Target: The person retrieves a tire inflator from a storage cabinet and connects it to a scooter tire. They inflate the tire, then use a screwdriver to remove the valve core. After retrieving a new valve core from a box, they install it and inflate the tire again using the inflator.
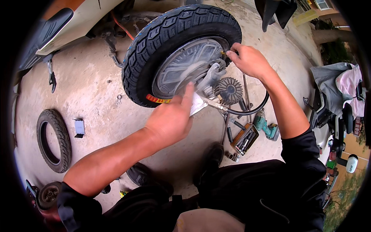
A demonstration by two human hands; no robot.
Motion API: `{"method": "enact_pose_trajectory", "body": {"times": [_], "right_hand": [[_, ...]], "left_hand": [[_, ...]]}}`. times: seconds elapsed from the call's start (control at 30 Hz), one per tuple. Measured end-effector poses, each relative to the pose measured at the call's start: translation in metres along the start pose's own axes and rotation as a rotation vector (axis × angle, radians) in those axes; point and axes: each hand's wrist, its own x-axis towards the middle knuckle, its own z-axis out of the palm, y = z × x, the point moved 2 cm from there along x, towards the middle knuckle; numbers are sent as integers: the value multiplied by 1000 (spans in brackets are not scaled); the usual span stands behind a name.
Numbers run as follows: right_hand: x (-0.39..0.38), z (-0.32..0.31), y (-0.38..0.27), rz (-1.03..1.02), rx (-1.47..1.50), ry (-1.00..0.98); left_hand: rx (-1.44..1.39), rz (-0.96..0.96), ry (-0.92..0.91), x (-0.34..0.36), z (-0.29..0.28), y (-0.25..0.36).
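Observation:
A wheel with a chunky black tire (143,58) and a silver hub (181,58) stands tilted in front of me. My left hand (170,120) is closed round a silver tire inflator gun (199,103), its index finger stretched over the tool and smeared by motion. From the gun's metal fitting a black hose (255,111) loops right and passes behind my right forearm. My right hand (247,60) pinches a small brass-coloured fitting (223,53) at the right side of the rim. Its far end is hidden by my fingers. A dark finned round part (228,91) sits beside the hub.
Near my feet lie a teal cordless drill (266,127), an open socket box (245,139) and several loose tools. A worn tire (54,141) lies on the left floor. A white vehicle body (77,27) is at upper left; a parked scooter (328,112) stands right.

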Motion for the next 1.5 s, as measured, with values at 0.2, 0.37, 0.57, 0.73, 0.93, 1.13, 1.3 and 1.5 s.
{"method": "enact_pose_trajectory", "body": {"times": [0.2,0.37,0.57,0.73,0.93,1.13,1.3,1.5], "right_hand": [[-1,1,-3,-1,-4,7],[-1,1,-3,-3,-8,20],[-2,0,-3,2,-13,11],[-2,3,1,-6,-11,19],[0,3,-1,2,-29,13],[-1,3,0,4,-20,15],[-2,2,-1,5,-24,16],[-1,3,-1,0,-31,26]], "left_hand": [[-25,-2,-11,-3,0,1],[-34,-4,-18,-4,-3,2],[-31,-8,-25,-3,-2,3],[-28,-10,-20,-4,-1,3],[-41,-14,-17,-7,-3,2],[-28,-14,-15,-8,-3,5],[-24,-8,-13,-9,-3,5],[-24,-4,-12,-10,-2,5]]}}
